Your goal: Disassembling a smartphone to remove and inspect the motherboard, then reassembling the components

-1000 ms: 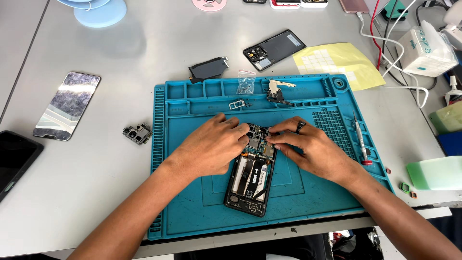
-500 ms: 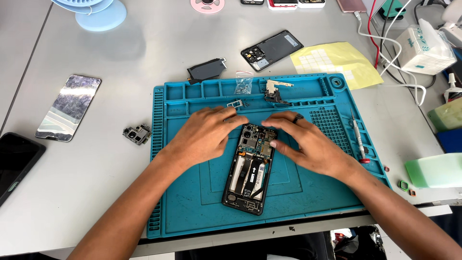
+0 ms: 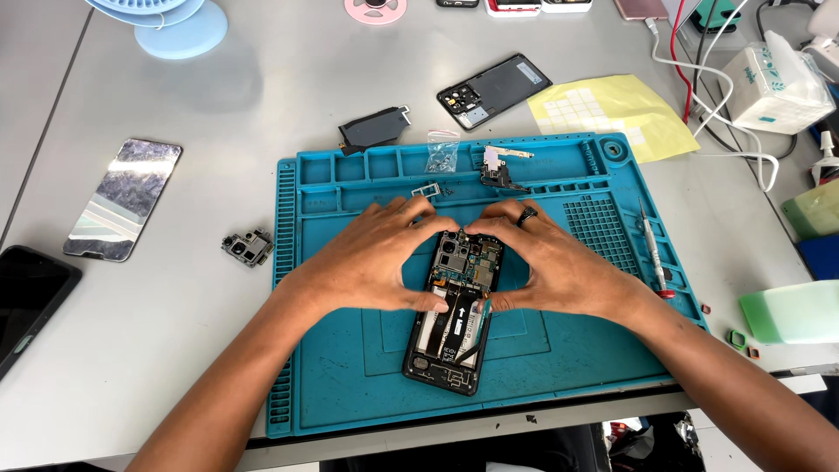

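Both hands rested on an opened phone [image 3: 453, 315] lying mid-mat on the blue work mat [image 3: 559, 350] at the table's near edge: left hand [image 3: 376, 258] and right hand [image 3: 551, 262] cupped its upper half, thumbs pressing its middle. Fingers were curled, gripping nothing else. Camera module [image 3: 247, 246] sat just off the mat's left edge, screwdriver [image 3: 651, 249] on its right side.

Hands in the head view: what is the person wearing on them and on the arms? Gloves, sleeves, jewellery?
Both hands are bare, with no gloves. The right hand has a dark ring on one finger; the left hand shows no ring. Both forearms are uncovered as far as the picture shows, with no sleeve, watch or strap in view.
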